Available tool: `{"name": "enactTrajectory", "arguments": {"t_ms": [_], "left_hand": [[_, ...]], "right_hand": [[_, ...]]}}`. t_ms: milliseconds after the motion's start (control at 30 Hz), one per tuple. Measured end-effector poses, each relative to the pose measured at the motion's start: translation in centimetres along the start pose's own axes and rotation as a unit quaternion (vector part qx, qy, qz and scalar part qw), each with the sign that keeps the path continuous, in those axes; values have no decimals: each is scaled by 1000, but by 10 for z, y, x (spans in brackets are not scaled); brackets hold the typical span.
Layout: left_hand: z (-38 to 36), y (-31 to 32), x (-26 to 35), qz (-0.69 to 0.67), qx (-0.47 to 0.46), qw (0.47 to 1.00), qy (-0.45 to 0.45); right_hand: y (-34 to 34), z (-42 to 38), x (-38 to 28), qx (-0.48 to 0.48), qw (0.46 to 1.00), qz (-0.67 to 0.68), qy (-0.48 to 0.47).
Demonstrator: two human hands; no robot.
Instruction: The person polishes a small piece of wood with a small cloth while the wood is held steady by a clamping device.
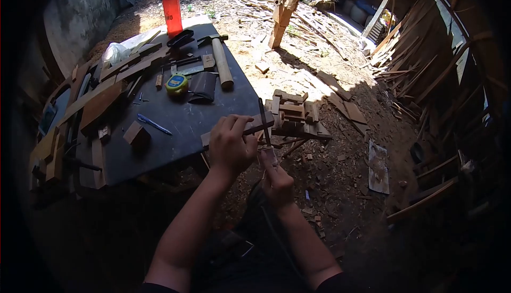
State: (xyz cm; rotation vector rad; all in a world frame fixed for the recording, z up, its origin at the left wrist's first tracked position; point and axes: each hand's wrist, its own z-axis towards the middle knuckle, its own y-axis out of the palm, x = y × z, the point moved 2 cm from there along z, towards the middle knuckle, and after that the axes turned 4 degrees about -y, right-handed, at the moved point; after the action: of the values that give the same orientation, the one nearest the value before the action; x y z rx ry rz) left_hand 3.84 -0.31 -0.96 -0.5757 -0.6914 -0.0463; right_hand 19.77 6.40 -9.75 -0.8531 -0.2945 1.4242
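My left hand (231,144) is closed over a flat wooden strip (208,139) at the right edge of the dark table, pressing it down. The far end of the strip juts out past the table edge. Lower and to the right, my right hand (277,181) is wrapped round the near end of a narrow, dark, bar-shaped tool (264,120). This tool points away from me and crosses the strip near its outer end. Its exact kind is hard to make out in the shade, and my fingers hide its grip.
On the dark table (186,128) lie a hammer (222,64), a yellow tape measure (176,84), a blue pen (154,124), a wooden block (137,135) and several boards. A red bottle (171,12) stands behind. A small wooden stand (294,114) and scattered scraps are on the right.
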Motion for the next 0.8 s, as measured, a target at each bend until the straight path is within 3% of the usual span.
{"name": "enactTrajectory", "arguments": {"t_ms": [133, 267, 400, 500, 633, 800], "left_hand": [[-1, 2, -4, 1, 3, 1000, 7], [0, 1, 1, -1, -16, 1000, -4], [0, 1, 0, 1, -3, 1000, 2], [1, 1, -3, 12, 10, 1000, 0], [-2, 3, -3, 19, -4, 1000, 2], [-4, 3, -4, 25, -6, 1000, -1]], "right_hand": [[-3, 39, 1, -19, 1000, 4, 17], [-23, 77, -11, -149, 986, -31, 70], [-50, 22, -13, -148, 987, 7, 66], [-72, 10, -33, -154, 975, 24, 157], [-71, 42, -31, -233, 960, -44, 152], [-45, 93, -21, -265, 951, -90, 131]]}}
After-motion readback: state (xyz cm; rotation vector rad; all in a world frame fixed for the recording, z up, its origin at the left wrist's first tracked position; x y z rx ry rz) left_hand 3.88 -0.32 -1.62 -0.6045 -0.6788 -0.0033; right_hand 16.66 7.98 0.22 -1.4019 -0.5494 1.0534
